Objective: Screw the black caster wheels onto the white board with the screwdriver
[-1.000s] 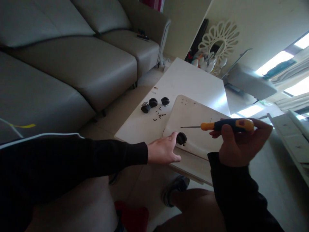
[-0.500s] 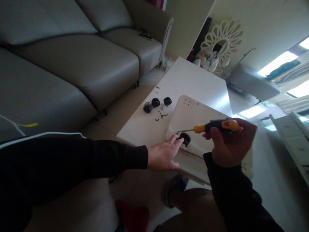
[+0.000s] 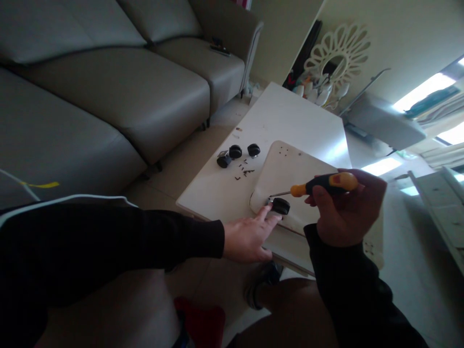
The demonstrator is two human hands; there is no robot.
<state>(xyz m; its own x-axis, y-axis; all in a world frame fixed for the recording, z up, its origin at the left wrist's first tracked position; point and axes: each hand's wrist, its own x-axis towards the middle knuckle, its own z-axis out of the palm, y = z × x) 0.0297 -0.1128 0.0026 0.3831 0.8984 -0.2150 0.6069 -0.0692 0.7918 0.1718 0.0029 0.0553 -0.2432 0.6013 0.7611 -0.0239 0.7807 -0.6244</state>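
Note:
My right hand [image 3: 350, 215] is closed around the yellow-and-black handle of a screwdriver [image 3: 330, 185]. The shaft points left, its tip at the mounting plate of a black caster wheel [image 3: 281, 206]. That caster sits near the corner of a white board with rounded corners [image 3: 277, 171]. Outstretched fingers of my left hand [image 3: 248, 238] rest against the caster and its plate from the near side. Whether a screw is under the tip is too small to tell.
The board lies on a white table [image 3: 308, 113]. Three loose casters [image 3: 235, 152] and several small dark screws [image 3: 248, 172] lie on the table left of the board. A grey sofa [image 3: 174, 82] runs along the left. A red object [image 3: 203, 321] is on the floor below.
My left fingers have shifted slightly down off the wheel, so more of the caster shows. The screwdriver stays at the plate, its handle tilted slightly higher.

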